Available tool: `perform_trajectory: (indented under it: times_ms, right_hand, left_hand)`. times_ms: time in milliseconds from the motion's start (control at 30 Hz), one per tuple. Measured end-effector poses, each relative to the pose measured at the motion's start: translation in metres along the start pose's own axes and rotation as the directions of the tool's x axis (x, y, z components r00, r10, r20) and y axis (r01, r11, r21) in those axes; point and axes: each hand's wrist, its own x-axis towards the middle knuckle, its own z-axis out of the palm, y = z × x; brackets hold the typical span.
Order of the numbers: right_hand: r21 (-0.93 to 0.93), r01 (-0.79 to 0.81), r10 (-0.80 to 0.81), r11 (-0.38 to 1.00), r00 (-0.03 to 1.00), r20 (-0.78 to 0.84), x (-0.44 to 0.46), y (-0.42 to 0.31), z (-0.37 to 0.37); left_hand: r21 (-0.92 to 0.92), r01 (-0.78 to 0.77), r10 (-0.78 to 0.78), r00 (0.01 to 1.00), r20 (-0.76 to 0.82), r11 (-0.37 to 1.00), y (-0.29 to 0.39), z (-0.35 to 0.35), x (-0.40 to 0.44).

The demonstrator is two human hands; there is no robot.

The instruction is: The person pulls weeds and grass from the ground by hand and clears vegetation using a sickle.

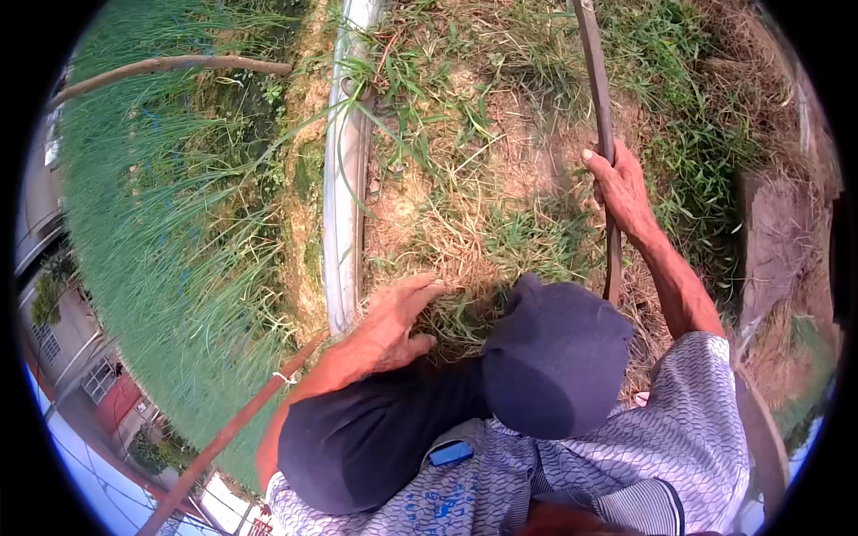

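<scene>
My right hand (623, 192) is wrapped around a long, narrow wooden stick (597, 80), its thumb lying along the wood. The stick runs from the top edge down past my right knee, where its lower end is hidden. My left hand (393, 322) hangs in front of my left knee with fingers stretched out and thumb apart, holding nothing. Beneath its fingertips is dry and green grass (465, 223). A whitish rail (347, 188) lies lengthwise on the ground, its near end next to my left wrist.
Thin green crop leaves (170, 232) fill the left side. A curved branch (179, 62) reaches in at upper left. A reddish-brown pole (228, 433) slants beside my left arm. To the right are weeds (697, 134) and a weathered slab (776, 237). Both dark-trousered knees (559, 357) are bent.
</scene>
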Motion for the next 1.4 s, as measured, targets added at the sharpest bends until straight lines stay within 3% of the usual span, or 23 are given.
perform_trajectory:
  times_ms: [133, 200, 267, 300, 367, 433, 500, 600, 633, 667, 733, 767, 833, 1000, 1067, 1133, 1167, 1267, 1333, 1400]
  right_hand:
    - [0.155, -0.08, 0.093, 0.985, 0.993, -0.074, 0.002, 0.031, -0.016]
    - [0.191, -0.061, 0.089, 0.98, 0.986, -0.143, -0.002, 0.046, -0.027]
    - [0.352, -0.204, 0.27, 0.913, 0.951, -0.149, -0.011, 0.058, -0.034]
    - [0.406, -0.199, 0.289, 0.892, 0.942, -0.173, -0.019, 0.069, -0.034]
    - [0.333, -0.23, 0.327, 0.914, 0.905, -0.271, -0.04, 0.102, -0.027]
    - [0.151, -0.24, 0.281, 0.959, 0.87, -0.404, -0.052, 0.132, -0.017]
    - [-0.002, -0.221, 0.192, 0.975, 0.856, -0.48, -0.065, 0.149, -0.002]
    - [0.041, -0.151, 0.149, 0.988, 0.828, -0.54, -0.059, 0.147, 0.016]
    - [0.098, -0.185, 0.209, 0.978, 0.836, -0.508, -0.055, 0.135, 0.017]
    - [0.11, -0.194, 0.223, 0.975, 0.829, -0.513, -0.049, 0.138, 0.021]
    - [-0.041, -0.254, 0.212, 0.966, 0.877, -0.431, -0.037, 0.148, 0.03]
    - [-0.086, -0.262, 0.201, 0.961, 0.878, -0.434, -0.039, 0.149, 0.036]
    - [-0.081, -0.278, 0.218, 0.957, 0.874, -0.435, -0.043, 0.158, 0.042]
    - [-0.083, -0.273, 0.22, 0.958, 0.892, -0.395, -0.023, 0.157, 0.024]
    - [-0.225, -0.266, 0.174, 0.937, 0.917, -0.359, -0.015, 0.138, 0.019]
    - [-0.206, -0.241, 0.154, 0.948, 0.918, -0.365, -0.031, 0.163, 0.029]
    - [-0.349, -0.145, 0.009, 0.926, 0.932, -0.363, -0.035, 0.177, 0.03]
    - [-0.285, -0.121, -0.003, 0.951, 0.917, -0.399, -0.019, 0.17, 0.027]
    - [-0.118, -0.291, 0.242, 0.949, 0.917, -0.318, -0.014, 0.14, 0.018]
    - [-0.203, -0.313, 0.254, 0.928, 0.929, -0.27, -0.019, 0.143, 0.017]
  left_hand:
    - [0.05, 0.037, -0.043, 0.991, 0.129, 0.998, 0.04, -0.052, 0.02]
    - [0.096, -0.049, 0.049, 0.999, 0.005, 0.994, 0.048, -0.067, 0.032]
    - [0.128, -0.152, 0.149, 0.988, 0.029, 0.98, 0.044, -0.077, 0.054]
    - [0.17, -0.194, 0.176, 0.978, 0.116, 0.966, 0.044, -0.083, 0.07]
    - [0.164, -0.21, 0.159, 0.947, 0.28, 0.964, 0.059, -0.098, 0.102]
    - [0.296, -0.313, 0.24, 0.936, 0.256, 0.902, 0.08, -0.111, 0.162]
    - [0.417, -0.429, 0.448, 0.892, 0.056, 0.801, 0.076, -0.102, 0.235]
    - [0.609, -0.242, 0.421, 0.892, -0.167, 0.755, 0.088, -0.094, 0.33]
    - [0.618, -0.165, 0.395, 0.882, -0.256, 0.769, 0.082, -0.089, 0.354]
    - [0.622, -0.176, 0.399, 0.885, -0.239, 0.763, 0.08, -0.088, 0.37]
    - [0.699, 0.074, 0.204, 0.93, -0.306, 0.711, 0.075, -0.088, 0.384]
    - [0.7, 0.07, 0.208, 0.93, -0.304, 0.711, 0.072, -0.093, 0.388]
    - [0.749, -0.036, 0.194, 0.973, -0.124, 0.661, 0.063, -0.105, 0.393]
    - [0.7, -0.06, 0.294, 0.93, -0.219, 0.712, 0.048, -0.096, 0.392]
    - [0.673, -0.079, 0.311, 0.922, -0.232, 0.736, 0.047, -0.094, 0.389]
    - [0.684, -0.12, 0.381, 0.891, -0.246, 0.72, 0.043, -0.092, 0.387]
    - [0.692, -0.13, 0.406, 0.879, -0.252, 0.71, 0.04, -0.089, 0.389]
    - [0.713, -0.131, 0.426, 0.869, -0.251, 0.688, 0.045, -0.093, 0.389]
    - [0.707, -0.111, 0.401, 0.879, -0.257, 0.698, 0.043, -0.083, 0.387]
    - [0.648, -0.144, 0.406, 0.872, -0.274, 0.748, 0.042, -0.081, 0.385]
